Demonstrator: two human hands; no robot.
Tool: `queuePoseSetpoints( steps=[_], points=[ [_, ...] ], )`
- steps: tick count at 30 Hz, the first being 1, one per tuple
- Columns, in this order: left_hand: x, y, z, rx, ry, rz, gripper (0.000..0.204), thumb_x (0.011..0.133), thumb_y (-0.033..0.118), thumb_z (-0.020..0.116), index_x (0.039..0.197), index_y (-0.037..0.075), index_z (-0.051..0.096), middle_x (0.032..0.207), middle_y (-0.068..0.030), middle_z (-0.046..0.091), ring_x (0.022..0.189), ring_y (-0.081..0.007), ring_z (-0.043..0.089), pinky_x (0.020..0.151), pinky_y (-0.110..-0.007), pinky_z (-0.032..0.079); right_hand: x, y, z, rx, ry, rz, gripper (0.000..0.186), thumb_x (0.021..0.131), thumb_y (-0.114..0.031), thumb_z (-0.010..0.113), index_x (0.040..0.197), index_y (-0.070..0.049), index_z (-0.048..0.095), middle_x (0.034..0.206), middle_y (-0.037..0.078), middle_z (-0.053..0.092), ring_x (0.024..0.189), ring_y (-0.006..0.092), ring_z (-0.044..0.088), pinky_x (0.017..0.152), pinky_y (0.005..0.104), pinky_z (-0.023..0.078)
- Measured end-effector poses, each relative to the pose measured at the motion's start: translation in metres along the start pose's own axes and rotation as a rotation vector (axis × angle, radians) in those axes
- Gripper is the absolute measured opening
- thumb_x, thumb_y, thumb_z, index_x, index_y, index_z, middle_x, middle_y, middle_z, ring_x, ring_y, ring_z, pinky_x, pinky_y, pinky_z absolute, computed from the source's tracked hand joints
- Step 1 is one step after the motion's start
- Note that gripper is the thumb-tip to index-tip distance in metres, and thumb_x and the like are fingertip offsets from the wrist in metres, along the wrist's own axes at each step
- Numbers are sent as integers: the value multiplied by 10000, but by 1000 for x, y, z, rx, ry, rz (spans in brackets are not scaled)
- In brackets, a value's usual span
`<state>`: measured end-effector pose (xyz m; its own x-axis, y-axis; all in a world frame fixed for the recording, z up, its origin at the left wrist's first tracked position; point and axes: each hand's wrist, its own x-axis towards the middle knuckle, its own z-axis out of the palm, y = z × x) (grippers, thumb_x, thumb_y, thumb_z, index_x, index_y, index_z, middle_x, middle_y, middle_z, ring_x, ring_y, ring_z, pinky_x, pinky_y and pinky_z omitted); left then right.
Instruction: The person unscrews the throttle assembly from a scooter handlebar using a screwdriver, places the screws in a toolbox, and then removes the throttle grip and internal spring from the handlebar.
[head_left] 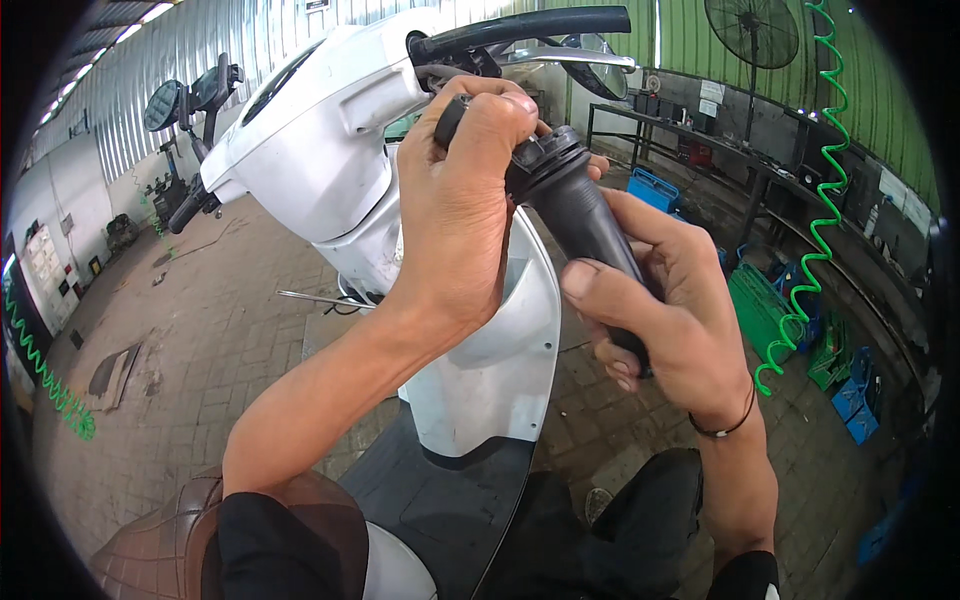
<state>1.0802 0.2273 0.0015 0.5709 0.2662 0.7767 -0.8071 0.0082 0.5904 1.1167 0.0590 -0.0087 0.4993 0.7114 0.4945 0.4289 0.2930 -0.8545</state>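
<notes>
In front of the white scooter's [320, 130] handlebar I hold a black handlebar grip [588, 222] off the bar, slanting down to the right. My right hand [690, 310] is closed round its lower part, thumb along the near side. My left hand [455, 205] is closed on the black housing [523, 172] at the grip's upper end; its fingers and palm hide much of that part. Above my hands sticks out the bare black handlebar tube [560, 25], with a silver brake lever [585, 58] just below it.
A round mirror [603, 78] sits behind the lever. A brown seat [150, 545] and dark footboard [430, 500] lie beneath my arms. Rightward, a green coiled hose [825, 215] hangs before a workbench [690, 130] and green and blue toolboxes [765, 300]. A thin metal rod [320, 298] juts leftward.
</notes>
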Motion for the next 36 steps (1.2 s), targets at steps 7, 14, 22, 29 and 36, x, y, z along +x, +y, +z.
queuePoseSetpoints(
  steps=[7, 14, 22, 29, 36],
  points=[
    [0, 0, -1, -18, -15, 39, 344, 976, 366, 543, 1127, 61, 497, 1008, -113, 607, 935, -315, 738, 878, -414, 619, 3, 10, 4, -214, 96, -177, 568, 901, -155, 728, 1377, 87, 534, 704, 14, 582, 436, 42, 468, 397, 229, 334],
    [4, -1, -6, -43, -31, 10, 393, 949, 416, 551, 1134, 72, 503, 1023, -97, 575, 973, -347, 730, 903, -425, 612, 2, 10, 2, -122, 46, -158, 569, 897, -159, 746, 1362, 88, 530, 714, 31, 582, 432, 53, 479, 392, 226, 345],
    [5, -1, -4, -48, -64, 31, 375, 952, 402, 543, 1114, 66, 512, 1011, -101, 581, 963, -353, 733, 908, -426, 604, 2, 20, -11, 490, -229, 78, 648, 996, -414, 602, 1393, 67, 427, 730, 134, 604, 360, 91, 446, 312, 220, 339],
    [4, 0, -3, 12, -69, 36, 328, 979, 367, 520, 1094, 60, 509, 993, -99, 587, 924, -336, 738, 883, -430, 609, 0, 15, -2, 164, -27, -24, 578, 964, -340, 673, 1354, 54, 511, 713, 86, 592, 425, 65, 473, 358, 219, 342],
    [3, 1, -4, 65, -26, 74, 266, 981, 294, 534, 1084, 49, 518, 977, -86, 588, 911, -320, 742, 873, -419, 609, 1, 19, 5, -267, 188, -253, 580, 898, -173, 745, 1390, 72, 560, 792, 36, 635, 545, 42, 509, 489, 208, 390]
  ],
)
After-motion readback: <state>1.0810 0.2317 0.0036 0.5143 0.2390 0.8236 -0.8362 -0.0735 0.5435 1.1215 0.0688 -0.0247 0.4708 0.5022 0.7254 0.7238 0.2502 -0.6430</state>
